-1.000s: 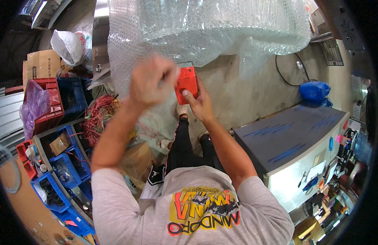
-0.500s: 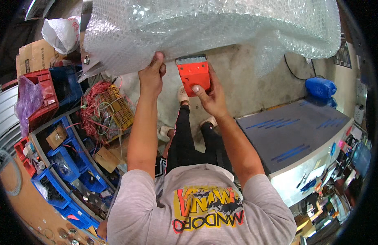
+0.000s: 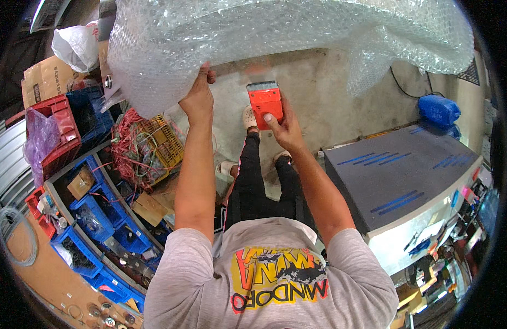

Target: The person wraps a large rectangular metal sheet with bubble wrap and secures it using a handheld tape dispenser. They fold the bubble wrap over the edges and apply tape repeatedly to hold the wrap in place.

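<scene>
The left hand (image 3: 197, 98) is raised in front of the body, fingers clenched on the lower edge of a large sheet of bubble wrap (image 3: 275, 38). The right hand (image 3: 285, 127) is closed around an orange box (image 3: 265, 103), thumb on its near face; a grey strip runs along the box's far end.

The box stands just right of the left hand, level with it, its long axis pointing away from the body toward the hanging edge of the wrap. The right hand is therefore the nearer hand to the box; the left hand is touching the wrap only. The wrap's edge hangs just beyond the box's far end; contact cannot be determined.

Lower left: blue bins (image 3: 94, 214) and a red crate (image 3: 59, 131). Right: a grey cabinet (image 3: 396, 175). Beyond lies the concrete floor (image 3: 330, 93).
</scene>
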Demonstrator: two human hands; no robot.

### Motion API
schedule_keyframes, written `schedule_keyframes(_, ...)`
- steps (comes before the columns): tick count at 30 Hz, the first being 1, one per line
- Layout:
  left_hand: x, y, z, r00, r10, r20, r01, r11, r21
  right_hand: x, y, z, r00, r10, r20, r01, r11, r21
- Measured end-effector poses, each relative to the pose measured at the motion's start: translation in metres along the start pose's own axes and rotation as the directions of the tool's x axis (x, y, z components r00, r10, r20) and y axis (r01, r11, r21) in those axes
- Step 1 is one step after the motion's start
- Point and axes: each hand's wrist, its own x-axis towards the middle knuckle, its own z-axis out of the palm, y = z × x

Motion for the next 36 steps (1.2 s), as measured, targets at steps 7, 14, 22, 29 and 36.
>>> schedule_keyframes(7,0.003,-0.009,0.003,0.998,0.059,0.006,-0.060,0.998,0.036,0.018,0.044,-0.016,0.998,-0.067,-0.018,0.062,0.979,-0.194)
schedule_keyframes(14,0.006,-0.018,-0.001,0.987,0.151,0.060,-0.160,0.964,0.211,0.032,0.074,-0.021,0.999,0.016,-0.037,-0.026,0.964,-0.264)
schedule_keyframes(22,0.001,-0.027,-0.002,0.963,0.258,0.081,-0.270,0.917,0.293,0.083,0.094,-0.008,0.999,0.047,0.004,-0.046,0.988,-0.146)
schedule_keyframes(29,-0.025,-0.016,0.027,0.668,-0.603,0.435,0.732,0.638,-0.239,0.089,0.070,-0.004,0.998,0.056,0.015,-0.056,0.998,0.003)
schedule_keyframes(36,-0.041,0.004,0.086,0.669,-0.601,0.436,0.646,0.180,-0.742,0.076,0.002,0.009,0.957,0.288,-0.042,-0.290,0.957,-0.027)
